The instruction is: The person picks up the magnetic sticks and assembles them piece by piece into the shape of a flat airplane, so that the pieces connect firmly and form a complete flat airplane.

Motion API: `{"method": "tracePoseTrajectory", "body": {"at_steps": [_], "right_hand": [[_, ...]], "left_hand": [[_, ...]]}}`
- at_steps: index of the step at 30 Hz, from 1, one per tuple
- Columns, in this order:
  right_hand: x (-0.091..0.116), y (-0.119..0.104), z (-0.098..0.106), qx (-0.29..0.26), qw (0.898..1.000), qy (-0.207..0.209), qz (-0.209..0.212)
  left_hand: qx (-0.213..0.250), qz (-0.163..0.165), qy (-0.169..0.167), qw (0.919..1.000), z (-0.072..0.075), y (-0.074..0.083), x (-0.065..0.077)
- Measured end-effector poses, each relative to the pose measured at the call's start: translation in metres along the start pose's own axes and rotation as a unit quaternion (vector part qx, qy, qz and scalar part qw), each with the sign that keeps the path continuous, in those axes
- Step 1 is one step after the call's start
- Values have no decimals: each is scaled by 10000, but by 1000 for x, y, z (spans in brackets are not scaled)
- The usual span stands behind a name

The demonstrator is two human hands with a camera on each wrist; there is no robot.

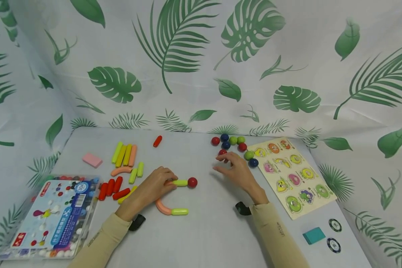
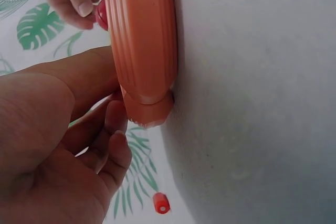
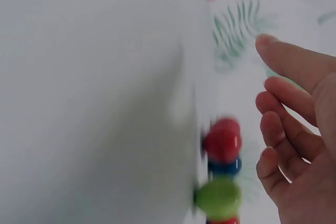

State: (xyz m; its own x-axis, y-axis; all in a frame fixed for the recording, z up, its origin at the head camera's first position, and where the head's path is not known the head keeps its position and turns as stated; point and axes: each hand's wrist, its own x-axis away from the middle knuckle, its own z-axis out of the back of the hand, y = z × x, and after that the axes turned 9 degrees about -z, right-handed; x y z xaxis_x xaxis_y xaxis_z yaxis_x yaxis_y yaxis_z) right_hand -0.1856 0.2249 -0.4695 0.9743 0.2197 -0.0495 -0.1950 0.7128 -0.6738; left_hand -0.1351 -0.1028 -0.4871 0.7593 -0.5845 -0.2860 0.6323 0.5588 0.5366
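Observation:
On the table lies a chain of joined pieces: a red ball, a yellow-green stick, a curved orange tube and a second yellow-green stick. My left hand holds the curved orange tube near its upper end, covering part of it. In the left wrist view the ribbed orange tube stands large beside the fingers. My right hand hovers beside a loose red ball, thumb and fingers apart. Nothing sits between its fingers in the right wrist view.
Several red, blue and green balls cluster at the back. A fruit puzzle board lies right, with a teal block and two round chips nearby. Loose sticks, a pink block and a parts box lie left.

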Motion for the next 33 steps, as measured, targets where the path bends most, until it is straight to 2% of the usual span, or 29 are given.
{"method": "tracePoseTrajectory", "body": {"at_steps": [4, 10, 14, 20, 26, 30, 33], "right_hand": [[-4, 18, 19, 26, 9990, 366, -251], [-5, 37, 29, 149, 9956, 684, -630], [-4, 43, 32, 144, 9944, 698, -781], [-2, 48, 31, 256, 9943, 526, -890], [0, 51, 29, 508, 9948, 410, -782], [1, 50, 27, 549, 9951, 430, -695], [3, 46, 24, 561, 9953, 462, -640]], "left_hand": [[-73, 19, 81, 9999, 0, 1, 2], [-73, -60, 327, 9994, 3, 5, 8], [-13, -132, 429, 9990, 6, 9, 15], [318, -199, 397, 9985, 7, 16, 29], [735, -638, 37, 9952, 4, 21, 36], [991, -729, -400, 9916, 0, 25, 37], [1009, -723, -701, 9898, -3, 27, 36]]}}
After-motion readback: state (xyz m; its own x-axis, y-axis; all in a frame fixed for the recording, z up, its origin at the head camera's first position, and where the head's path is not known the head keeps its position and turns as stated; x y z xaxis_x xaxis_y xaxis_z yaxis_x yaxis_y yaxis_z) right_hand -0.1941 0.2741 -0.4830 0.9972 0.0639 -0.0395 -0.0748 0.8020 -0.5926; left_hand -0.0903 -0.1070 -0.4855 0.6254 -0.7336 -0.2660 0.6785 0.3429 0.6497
